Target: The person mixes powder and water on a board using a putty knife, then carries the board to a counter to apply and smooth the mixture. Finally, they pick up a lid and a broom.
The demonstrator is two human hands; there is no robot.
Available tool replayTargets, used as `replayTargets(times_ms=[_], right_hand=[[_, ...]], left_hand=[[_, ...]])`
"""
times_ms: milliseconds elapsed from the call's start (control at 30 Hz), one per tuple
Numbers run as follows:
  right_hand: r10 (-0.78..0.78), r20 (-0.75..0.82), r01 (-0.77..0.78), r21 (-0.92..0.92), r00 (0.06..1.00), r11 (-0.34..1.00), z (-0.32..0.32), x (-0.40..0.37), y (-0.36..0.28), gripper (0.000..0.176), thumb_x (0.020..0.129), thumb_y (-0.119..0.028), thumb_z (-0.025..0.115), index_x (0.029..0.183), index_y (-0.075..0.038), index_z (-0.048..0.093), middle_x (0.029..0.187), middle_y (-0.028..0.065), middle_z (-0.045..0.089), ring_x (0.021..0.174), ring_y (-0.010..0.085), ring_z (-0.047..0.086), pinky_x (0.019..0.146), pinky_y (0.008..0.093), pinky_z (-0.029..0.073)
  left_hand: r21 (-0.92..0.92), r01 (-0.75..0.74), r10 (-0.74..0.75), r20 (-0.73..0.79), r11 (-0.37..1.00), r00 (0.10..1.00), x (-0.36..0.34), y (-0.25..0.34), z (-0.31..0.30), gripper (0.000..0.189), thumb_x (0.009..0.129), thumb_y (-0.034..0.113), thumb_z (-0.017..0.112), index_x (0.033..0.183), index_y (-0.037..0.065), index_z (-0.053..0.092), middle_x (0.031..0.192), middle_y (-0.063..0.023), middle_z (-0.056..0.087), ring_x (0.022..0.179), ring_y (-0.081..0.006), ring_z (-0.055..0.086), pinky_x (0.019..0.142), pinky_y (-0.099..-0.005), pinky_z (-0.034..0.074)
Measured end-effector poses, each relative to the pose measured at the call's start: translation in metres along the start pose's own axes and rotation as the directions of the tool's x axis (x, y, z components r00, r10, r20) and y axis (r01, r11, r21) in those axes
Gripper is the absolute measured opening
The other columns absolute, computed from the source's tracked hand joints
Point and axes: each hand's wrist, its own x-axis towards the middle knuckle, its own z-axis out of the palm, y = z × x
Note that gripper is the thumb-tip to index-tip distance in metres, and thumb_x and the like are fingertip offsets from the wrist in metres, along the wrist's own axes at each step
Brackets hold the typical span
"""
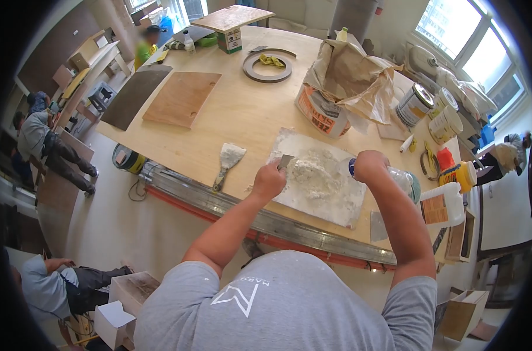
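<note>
My left hand (268, 180) grips a small putty knife (285, 161) whose blade touches a heap of white powder (314, 173) on a white-dusted board (336, 205). My right hand (368, 165) holds a clear plastic bottle (399, 177) with a blue cap end, tipped sideways over the powder's right edge. A second, wider putty knife (227, 164) smeared with white lies on the plywood table (237, 114) to the left of the board.
An open paper sack (345, 82) stands behind the board. Tins (414, 104), a white jug (444, 203) and a yellow container (460, 175) crowd the right side. A grey ring (268, 67) and wood panels (182, 98) lie farther back. Other people sit or crouch at left.
</note>
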Motion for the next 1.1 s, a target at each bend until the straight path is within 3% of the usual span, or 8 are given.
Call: replayTargets(times_ms=[133, 433, 533, 667, 1067, 1100], right_hand=[[0.026, -0.028, -0.025, 0.023, 0.999, 0.999, -0.002, 0.010, 0.008, 0.033, 0.084, -0.016, 0.065, 0.117, -0.011, 0.070, 0.126, 0.0098, 0.065, 0.113, 0.0296, 0.064, 0.088, 0.0460, 0.053], [0.011, -0.073, -0.011, 0.005, 0.997, 1.000, -0.003, 0.014, 0.006, 0.035, 0.082, -0.018, 0.067, 0.116, -0.010, 0.070, 0.123, 0.0098, 0.067, 0.112, 0.0284, 0.065, 0.089, 0.0449, 0.053], [-0.019, -0.049, 0.018, -0.006, 0.999, 1.000, -0.010, 0.008, -0.008, 0.037, 0.083, -0.017, 0.067, 0.119, -0.010, 0.068, 0.127, 0.0097, 0.065, 0.115, 0.0290, 0.063, 0.091, 0.0468, 0.052], [-0.016, -0.063, 0.019, 0.042, 0.998, 0.999, -0.013, 0.010, -0.010, 0.038, 0.084, -0.016, 0.067, 0.121, -0.010, 0.068, 0.129, 0.0098, 0.064, 0.116, 0.0302, 0.062, 0.092, 0.0491, 0.051], [0.006, -0.055, -0.008, -0.031, 0.998, 1.000, 0.003, 0.013, 0.026, 0.039, 0.074, -0.023, 0.075, 0.110, -0.010, 0.072, 0.115, 0.0113, 0.070, 0.106, 0.0279, 0.067, 0.084, 0.0428, 0.055], [-0.002, -0.031, 0.001, -0.032, 1.000, 0.999, 0.000, 0.006, 0.023, 0.037, 0.078, -0.021, 0.071, 0.113, -0.010, 0.071, 0.119, 0.0110, 0.068, 0.109, 0.0282, 0.066, 0.086, 0.0435, 0.054]], left_hand=[[0.034, -0.001, 0.001, 0.009, 0.999, 1.000, -0.005, 0.002, 0.002, 0.042, 0.087, 0.018, 0.053, 0.118, -0.009, 0.060, 0.108, -0.0300, 0.064, 0.100, -0.0440, 0.062, 0.091, -0.0453, 0.049], [-0.064, -0.024, 0.019, -0.085, 0.998, 0.996, -0.008, -0.010, 0.011, 0.025, 0.086, 0.018, 0.057, 0.106, 0.003, 0.063, 0.098, -0.0252, 0.065, 0.094, -0.0448, 0.060, 0.081, -0.0483, 0.049], [-0.010, 0.034, -0.033, 0.032, 0.999, 0.999, -0.007, -0.002, 0.003, 0.042, 0.087, 0.020, 0.054, 0.118, -0.009, 0.060, 0.113, -0.0280, 0.063, 0.103, -0.0429, 0.061, 0.092, -0.0452, 0.049], [-0.004, 0.007, -0.007, 0.020, 1.000, 1.000, -0.006, 0.000, 0.007, 0.042, 0.087, 0.020, 0.055, 0.118, -0.008, 0.060, 0.112, -0.0287, 0.063, 0.103, -0.0433, 0.061, 0.092, -0.0454, 0.049], [-0.008, 0.023, -0.022, 0.017, 1.000, 1.000, -0.005, -0.001, 0.007, 0.042, 0.087, 0.019, 0.055, 0.117, -0.009, 0.060, 0.111, -0.0295, 0.063, 0.103, -0.0435, 0.061, 0.092, -0.0454, 0.049], [-0.011, 0.023, -0.023, 0.012, 1.000, 1.000, -0.005, -0.001, 0.008, 0.041, 0.086, 0.019, 0.055, 0.117, -0.008, 0.060, 0.109, -0.0295, 0.064, 0.102, -0.0437, 0.061, 0.091, -0.0458, 0.049]])
